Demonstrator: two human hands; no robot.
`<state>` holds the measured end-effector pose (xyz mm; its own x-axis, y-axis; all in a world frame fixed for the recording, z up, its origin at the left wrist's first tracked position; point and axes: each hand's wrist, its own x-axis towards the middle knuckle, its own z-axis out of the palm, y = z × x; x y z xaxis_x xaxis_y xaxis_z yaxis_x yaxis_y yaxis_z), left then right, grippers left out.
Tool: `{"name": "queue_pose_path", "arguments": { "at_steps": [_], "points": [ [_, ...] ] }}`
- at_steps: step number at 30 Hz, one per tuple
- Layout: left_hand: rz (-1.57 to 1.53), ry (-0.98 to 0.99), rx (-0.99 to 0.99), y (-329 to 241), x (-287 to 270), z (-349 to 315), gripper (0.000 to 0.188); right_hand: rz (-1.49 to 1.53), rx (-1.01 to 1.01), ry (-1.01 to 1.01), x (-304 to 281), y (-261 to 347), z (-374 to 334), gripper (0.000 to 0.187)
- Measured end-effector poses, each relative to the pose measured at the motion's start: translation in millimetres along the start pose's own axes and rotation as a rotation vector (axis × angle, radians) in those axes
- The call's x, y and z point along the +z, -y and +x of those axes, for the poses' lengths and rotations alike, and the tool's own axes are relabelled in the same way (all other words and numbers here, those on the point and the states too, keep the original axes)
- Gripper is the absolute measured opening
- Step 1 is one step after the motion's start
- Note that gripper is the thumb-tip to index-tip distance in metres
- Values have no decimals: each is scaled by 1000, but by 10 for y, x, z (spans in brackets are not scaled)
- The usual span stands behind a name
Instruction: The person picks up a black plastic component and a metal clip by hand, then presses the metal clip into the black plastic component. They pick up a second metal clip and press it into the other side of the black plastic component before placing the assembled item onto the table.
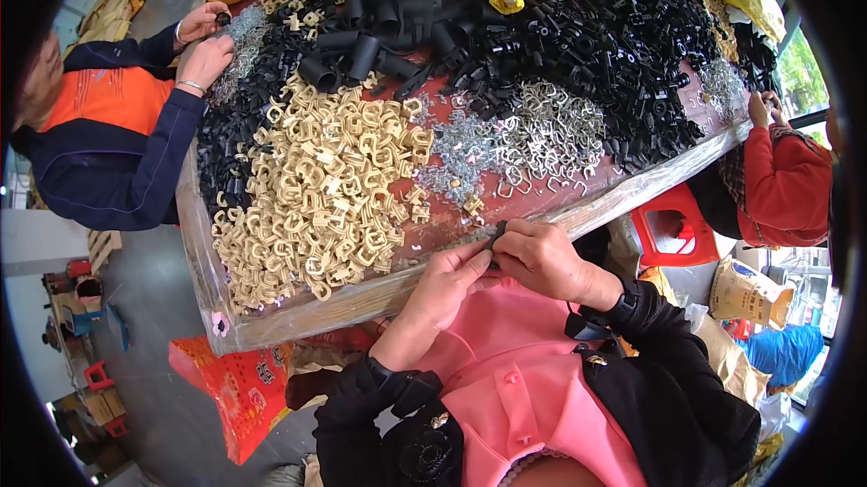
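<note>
My grip was narrow. My right hand [546, 261] had its fingertips pinched on a small black part [498, 232], and my left hand [447, 284] had thumb and forefinger drawn in close beside it; whether those pinched it too, I cannot tell. The part sat between my hands at the near edge of the table [361, 293], mostly covered by my fingers, so its full shape was hidden.

I took it to be light and stiff, probably moulded plastic, perhaps a little slick, and unlikely to break unless a thin bit was bent. The best hold, I judged, was by its outer sides, between thumb and fingertip. The tan clips [316, 180] heaped beyond my left hand looked just as light and rigid; the metal clips [551, 130] looked thin, hard and apt to tangle.

I made out no label or writing on the part or the clips. The red bag [226, 388] below the table carried printed characters and a floral pattern, and the pale sack [750, 293] to my right had print too small to read.
</note>
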<state>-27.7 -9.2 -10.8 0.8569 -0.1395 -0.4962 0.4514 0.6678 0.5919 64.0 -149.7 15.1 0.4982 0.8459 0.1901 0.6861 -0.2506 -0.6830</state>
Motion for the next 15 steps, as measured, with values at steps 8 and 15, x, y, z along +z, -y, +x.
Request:
{"name": "queue_pose_path", "arguments": {
  "at_steps": [8,15],
  "points": [
    [-58,-11,5,4,24,6,23,131,43,35,-39,-18,-1,11],
    [-35,-31,-5,13,7,-5,24,205,50,44,-53,-42,-18,11]
  ]
}}
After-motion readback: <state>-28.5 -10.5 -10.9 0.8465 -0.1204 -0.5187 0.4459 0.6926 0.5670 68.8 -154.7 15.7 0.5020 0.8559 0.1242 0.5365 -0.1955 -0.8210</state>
